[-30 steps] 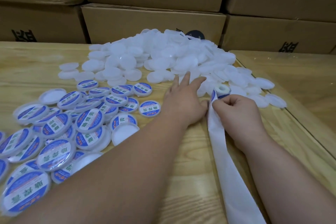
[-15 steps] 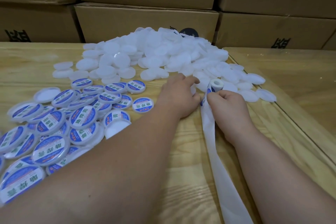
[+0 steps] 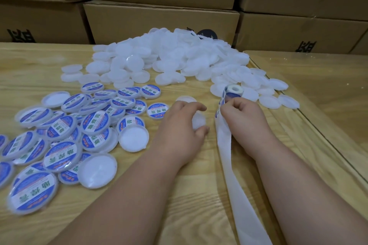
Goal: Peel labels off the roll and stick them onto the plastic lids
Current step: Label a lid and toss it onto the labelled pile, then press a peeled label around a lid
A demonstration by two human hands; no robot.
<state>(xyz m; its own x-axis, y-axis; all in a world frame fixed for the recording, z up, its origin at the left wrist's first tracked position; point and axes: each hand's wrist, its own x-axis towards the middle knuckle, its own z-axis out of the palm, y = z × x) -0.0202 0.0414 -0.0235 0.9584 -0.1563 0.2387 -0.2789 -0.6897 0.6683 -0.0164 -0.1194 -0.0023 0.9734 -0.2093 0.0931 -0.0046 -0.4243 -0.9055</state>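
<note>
Moved: left hand [image 3: 180, 125] is now curling around a blank lid [image 3: 198, 121], pulled from the pile.
Right hand [image 3: 242, 117]: pinching label roll [image 3: 232, 92], keeping the next sticker beside it.

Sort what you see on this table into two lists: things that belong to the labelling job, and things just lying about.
Job:
label roll
backing strip
blank lid in left hand
right hand at the roll
unlabelled pile
labelled lids

Lying about:
cardboard boxes
black round object behind the pile
</note>
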